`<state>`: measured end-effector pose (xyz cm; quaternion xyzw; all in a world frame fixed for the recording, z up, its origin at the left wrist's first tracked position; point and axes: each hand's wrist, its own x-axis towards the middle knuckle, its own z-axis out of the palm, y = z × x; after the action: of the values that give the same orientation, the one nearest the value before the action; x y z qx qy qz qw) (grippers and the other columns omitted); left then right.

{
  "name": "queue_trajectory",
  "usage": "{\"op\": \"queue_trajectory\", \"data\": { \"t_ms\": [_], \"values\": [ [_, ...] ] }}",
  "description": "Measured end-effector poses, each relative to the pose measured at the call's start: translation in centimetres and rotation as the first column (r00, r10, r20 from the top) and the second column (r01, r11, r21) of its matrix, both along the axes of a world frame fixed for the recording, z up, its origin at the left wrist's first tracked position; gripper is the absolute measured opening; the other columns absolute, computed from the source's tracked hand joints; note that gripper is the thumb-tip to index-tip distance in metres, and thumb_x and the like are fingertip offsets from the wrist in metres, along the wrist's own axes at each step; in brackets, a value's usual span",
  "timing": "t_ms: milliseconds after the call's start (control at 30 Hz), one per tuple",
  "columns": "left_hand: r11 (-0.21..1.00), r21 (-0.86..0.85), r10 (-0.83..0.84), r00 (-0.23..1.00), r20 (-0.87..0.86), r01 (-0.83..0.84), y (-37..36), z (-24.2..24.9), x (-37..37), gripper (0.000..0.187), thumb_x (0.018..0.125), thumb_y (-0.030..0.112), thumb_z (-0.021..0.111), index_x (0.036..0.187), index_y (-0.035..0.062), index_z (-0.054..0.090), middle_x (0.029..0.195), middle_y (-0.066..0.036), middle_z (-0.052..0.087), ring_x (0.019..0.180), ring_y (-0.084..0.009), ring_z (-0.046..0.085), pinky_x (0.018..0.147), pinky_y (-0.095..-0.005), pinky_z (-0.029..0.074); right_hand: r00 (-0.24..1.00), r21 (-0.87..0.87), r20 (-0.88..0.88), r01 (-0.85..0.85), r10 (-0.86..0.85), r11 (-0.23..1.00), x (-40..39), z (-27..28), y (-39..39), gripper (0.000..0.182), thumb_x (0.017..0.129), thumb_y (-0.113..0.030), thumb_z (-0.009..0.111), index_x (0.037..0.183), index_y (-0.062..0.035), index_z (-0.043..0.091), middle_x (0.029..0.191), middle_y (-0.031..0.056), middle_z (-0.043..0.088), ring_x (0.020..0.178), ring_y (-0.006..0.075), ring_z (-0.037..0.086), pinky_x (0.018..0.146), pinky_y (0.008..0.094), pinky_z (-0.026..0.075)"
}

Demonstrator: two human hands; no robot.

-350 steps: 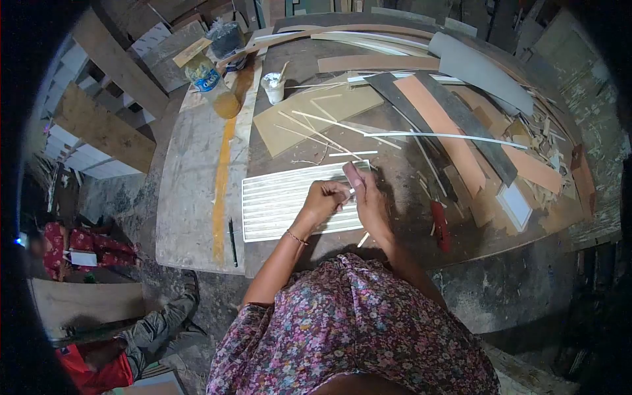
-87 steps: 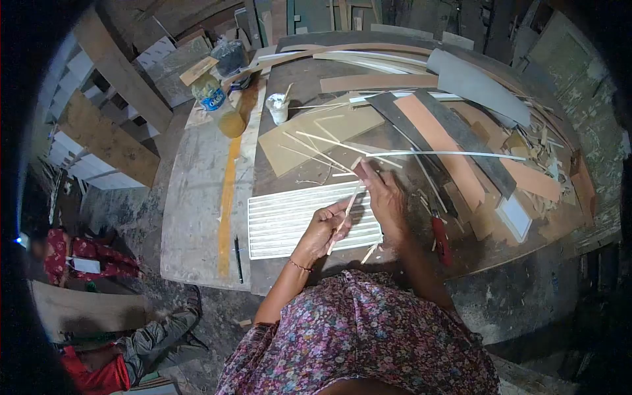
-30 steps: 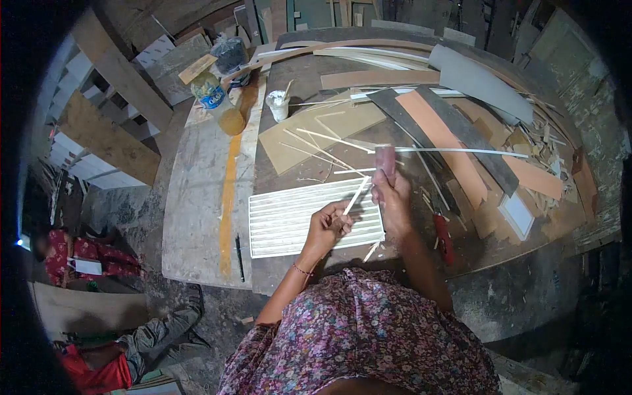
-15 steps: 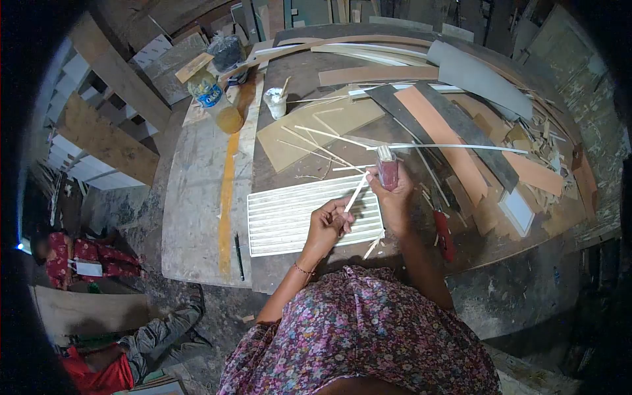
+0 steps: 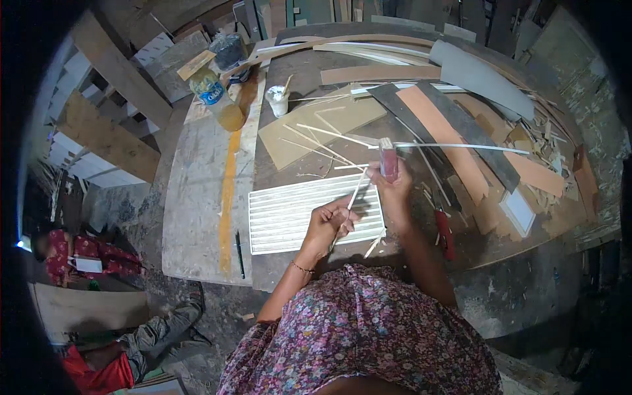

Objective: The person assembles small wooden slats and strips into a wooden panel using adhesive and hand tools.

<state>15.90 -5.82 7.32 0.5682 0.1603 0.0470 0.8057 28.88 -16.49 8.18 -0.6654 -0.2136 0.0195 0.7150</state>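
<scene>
My left hand [image 5: 327,225] is closed around a thin pale wooden strip [image 5: 356,191], which slants up and to the right. The strip's upper end meets the thumb side of my right hand [image 5: 395,193]. In that right hand is a sanding block [image 5: 388,163], pale at its end and wrapped in dark red paper. Beneath my left hand lies a white slatted panel [image 5: 283,227] with parallel ribs, partly covered by the hand. Small strip offcuts [image 5: 375,246] rest by the panel's lower right corner.
Thin strips [image 5: 315,143] lie across a tan board [image 5: 276,146] beyond the panel. A white cup [image 5: 278,104] with a stick and a plastic bottle [image 5: 227,113] stand farther left. A red tool [image 5: 444,234] and a pen [image 5: 239,255] flank the panel. Other people sit at lower left.
The sanding block has tilted more upright in my right hand, and the strip stands slightly steeper. My left hand has shifted a little. The view has moved slightly.
</scene>
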Motion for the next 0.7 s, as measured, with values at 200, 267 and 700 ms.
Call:
{"op": "queue_trajectory", "data": {
  "t_ms": [200,267,700],
  "values": [
    [0.992,-0.118,0.034,0.999,-0.021,-0.037,0.0,0.2,0.4,0.027,0.085,0.002,0.045,0.112,-0.001,0.051,0.074,-0.007,0.059,0.055,-0.007,0.049,0.048,-0.0183,0.04,0.817,-0.359,0.577,0.257,-0.003,0.897,-0.5,0.2,-0.7,0.035,0.082,-0.016,0.054,0.116,-0.0121,0.047,0.099,0.0133,0.053,0.073,0.0241,0.059,0.064,0.0333,0.048],
    [0.995,-0.092,0.036,0.999,-0.032,-0.039,0.3,0.0,0.5,0.027,0.085,0.0,0.044,0.112,-0.0016,0.051,0.072,-0.005,0.058,0.054,-0.0064,0.046,0.047,-0.0175,0.037,0.873,-0.555,0.435,0.067,0.22,0.829,-3.3,0.4,-1.4,0.037,0.084,-0.02,0.051,0.12,-0.0175,0.046,0.101,0.0136,0.052,0.073,0.027,0.059,0.062,0.036,0.049],
    [1.0,0.001,0.015,1.0,0.01,-0.015,1.1,-0.4,0.4,0.022,0.086,0.001,0.042,0.103,-0.0039,0.055,0.069,-0.003,0.055,0.053,-0.0063,0.041,0.047,-0.0169,0.034,0.751,-0.561,0.585,0.102,0.306,0.822,-3.8,-0.1,-1.4,0.045,0.075,-0.013,0.06,0.118,-0.0245,0.05,0.086,0.0103,0.053,0.067,0.0272,0.058,0.056,0.0357,0.048]
  ]
}}
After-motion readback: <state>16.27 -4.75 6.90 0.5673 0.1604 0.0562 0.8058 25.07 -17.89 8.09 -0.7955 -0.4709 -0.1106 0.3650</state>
